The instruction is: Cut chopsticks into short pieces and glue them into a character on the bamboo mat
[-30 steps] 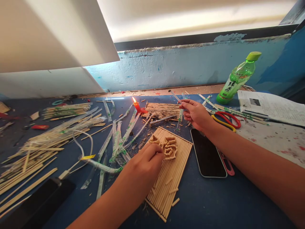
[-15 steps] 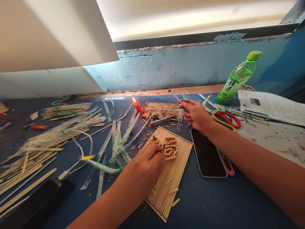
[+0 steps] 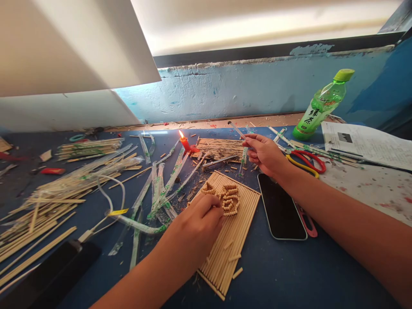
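Observation:
My left hand (image 3: 196,223) rests with curled fingers on a flat mat of glued wooden sticks (image 3: 240,234), fingertips pinched beside small stick pieces standing on end (image 3: 229,198). What the pinch holds is hidden. My right hand (image 3: 264,153) is raised farther back, closed on a thin clear stick (image 3: 236,128) that points up and left. A lit red candle (image 3: 186,143) leans on the table left of that stick's tip. A second stick mat (image 3: 220,149) lies behind, under the right hand.
A black phone (image 3: 280,208) lies right of the mat, over pink-handled scissors (image 3: 307,223). Red and yellow scissors (image 3: 305,162), a green bottle (image 3: 320,105) and printed paper (image 3: 367,143) sit at right. Chopsticks and torn wrappers (image 3: 64,189) crowd the left. White boards (image 3: 64,56) lean at back left.

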Tool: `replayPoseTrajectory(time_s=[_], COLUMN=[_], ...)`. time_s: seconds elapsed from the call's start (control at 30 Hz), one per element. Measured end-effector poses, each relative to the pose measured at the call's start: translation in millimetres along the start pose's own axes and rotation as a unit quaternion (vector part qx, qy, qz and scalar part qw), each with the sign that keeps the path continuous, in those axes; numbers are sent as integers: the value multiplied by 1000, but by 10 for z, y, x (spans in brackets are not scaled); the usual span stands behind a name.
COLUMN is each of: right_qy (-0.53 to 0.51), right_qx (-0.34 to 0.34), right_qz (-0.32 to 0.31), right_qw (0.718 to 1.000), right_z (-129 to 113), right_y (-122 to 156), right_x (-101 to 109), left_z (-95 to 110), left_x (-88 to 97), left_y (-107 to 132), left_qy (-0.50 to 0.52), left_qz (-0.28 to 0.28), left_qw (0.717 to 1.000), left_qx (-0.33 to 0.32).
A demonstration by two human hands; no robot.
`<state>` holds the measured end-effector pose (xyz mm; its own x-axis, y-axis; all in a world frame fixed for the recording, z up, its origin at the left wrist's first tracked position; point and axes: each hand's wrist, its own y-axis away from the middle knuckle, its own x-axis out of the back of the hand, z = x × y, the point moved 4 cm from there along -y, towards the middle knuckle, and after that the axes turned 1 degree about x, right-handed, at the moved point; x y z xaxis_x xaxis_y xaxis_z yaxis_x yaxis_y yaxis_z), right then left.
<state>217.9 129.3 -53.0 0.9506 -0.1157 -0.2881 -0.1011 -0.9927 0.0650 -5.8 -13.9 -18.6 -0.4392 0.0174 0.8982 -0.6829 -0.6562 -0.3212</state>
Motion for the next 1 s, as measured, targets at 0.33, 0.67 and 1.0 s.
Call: replayPoseTrajectory(time_s=[0.33,0.67,1.0], right_qy=[4,3,4], right_qx=[-1,-1,-2], right_qz=[-1,-1,0], right_qw=[1000,1000,1000], right_z=[-9,-10,-4], right_y=[10,13,23], right_x=[-5,-14,-16], left_z=[39,81,51], left_x=[-4,44,80], left_y=[12,-15,-6], left_qy=[-17,-34,-5], left_qz=[-1,17,27], left_qw=[1000,999,1000], left_qx=[-5,-23,-5])
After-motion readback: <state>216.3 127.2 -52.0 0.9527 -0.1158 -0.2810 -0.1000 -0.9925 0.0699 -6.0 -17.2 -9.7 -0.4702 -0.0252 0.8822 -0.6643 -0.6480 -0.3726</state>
